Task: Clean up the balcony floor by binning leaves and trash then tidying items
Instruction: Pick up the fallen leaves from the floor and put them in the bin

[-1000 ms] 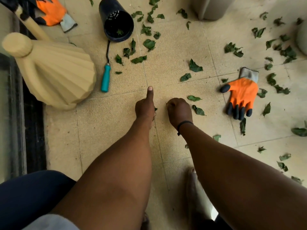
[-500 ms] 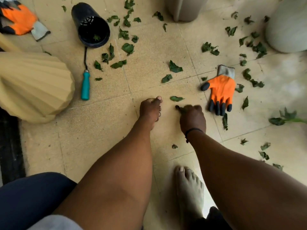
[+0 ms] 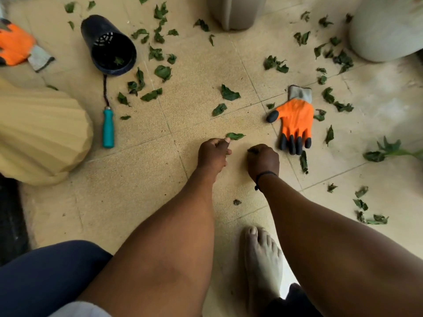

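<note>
Green leaves lie scattered over the beige tiled floor (image 3: 128, 184). My left hand (image 3: 212, 153) is low over the floor, its thumb and fingertips pinching the end of one green leaf (image 3: 235, 136). Beside it, my right hand (image 3: 263, 160) is closed in a fist with bits of green leaf (image 3: 251, 151) showing at the fingers. An orange work glove (image 3: 296, 120) with black fingertips lies flat just right of my right hand. A second orange glove (image 3: 16, 45) lies at the far left edge.
A black plastic pot (image 3: 107, 45) lies on its side with a leaf inside. A teal-handled tool (image 3: 108, 129) lies below it. A tan ribbed vase (image 3: 39, 133) lies at left. Grey planters stand at top centre (image 3: 237, 11) and top right (image 3: 384, 30). My bare foot (image 3: 263, 259) is below.
The view has shifted right and forward. My left hand has curled its raised thumb down and taken hold of a leaf. My right hand stays closed on leaf bits.
</note>
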